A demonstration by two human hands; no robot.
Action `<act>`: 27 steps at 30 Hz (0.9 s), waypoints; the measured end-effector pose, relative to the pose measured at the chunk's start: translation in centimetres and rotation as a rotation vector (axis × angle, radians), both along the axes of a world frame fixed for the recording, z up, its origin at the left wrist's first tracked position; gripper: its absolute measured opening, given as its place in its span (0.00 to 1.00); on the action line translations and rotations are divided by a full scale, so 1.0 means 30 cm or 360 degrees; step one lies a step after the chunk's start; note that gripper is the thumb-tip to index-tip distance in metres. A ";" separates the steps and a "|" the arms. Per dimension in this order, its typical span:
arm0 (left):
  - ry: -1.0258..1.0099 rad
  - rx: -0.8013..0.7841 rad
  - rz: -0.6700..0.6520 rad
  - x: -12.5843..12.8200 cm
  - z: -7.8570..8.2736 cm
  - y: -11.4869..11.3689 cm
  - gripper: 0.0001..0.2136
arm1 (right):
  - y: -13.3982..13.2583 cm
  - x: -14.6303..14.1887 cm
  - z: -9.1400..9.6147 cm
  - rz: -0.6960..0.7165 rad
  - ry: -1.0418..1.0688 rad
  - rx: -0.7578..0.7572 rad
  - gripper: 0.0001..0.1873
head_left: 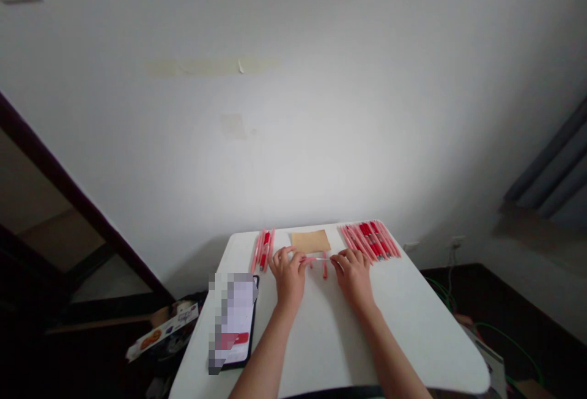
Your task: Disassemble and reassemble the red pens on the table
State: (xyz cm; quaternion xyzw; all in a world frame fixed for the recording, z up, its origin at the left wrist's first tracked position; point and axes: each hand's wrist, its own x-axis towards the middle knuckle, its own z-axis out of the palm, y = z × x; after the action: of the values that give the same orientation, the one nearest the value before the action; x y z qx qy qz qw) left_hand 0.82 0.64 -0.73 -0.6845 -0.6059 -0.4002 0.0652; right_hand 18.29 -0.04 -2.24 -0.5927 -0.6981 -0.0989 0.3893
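Observation:
My left hand (288,274) and my right hand (353,272) rest on a white table (413,325), fingers curled, pinching the two ends of a thin pink pen part (316,259) held level between them. Another red pen piece (324,267) lies on the table just under it. A small group of red pens (262,248) lies to the left of my left hand. A larger row of several red pens (370,240) lies to the right, beyond my right hand. A tan card (310,241) sits flat behind my hands.
A phone or tablet (236,319) with a lit screen lies at the table's left edge. The white wall stands directly behind the table. A printed box (162,330) lies on the floor at the left; cables and clutter at the right.

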 end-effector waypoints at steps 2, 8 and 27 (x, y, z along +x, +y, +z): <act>-0.0004 0.0001 0.0044 -0.004 -0.003 0.003 0.06 | -0.001 0.000 -0.001 -0.0015 -0.0006 -0.0010 0.08; -0.0043 -0.0023 0.0136 -0.011 -0.001 0.004 0.06 | 0.000 0.005 -0.008 -0.0037 -0.0034 -0.0014 0.08; -0.0145 0.0035 0.0154 -0.010 0.005 0.016 0.10 | -0.012 0.005 0.008 -0.0029 0.0062 -0.0078 0.10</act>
State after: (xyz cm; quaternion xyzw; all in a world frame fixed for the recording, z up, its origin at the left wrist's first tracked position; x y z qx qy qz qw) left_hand 0.51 1.12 -0.59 -0.6348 -0.6361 -0.4339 0.0644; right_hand 18.43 -0.40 -1.99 -0.6101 -0.6872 -0.0738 0.3873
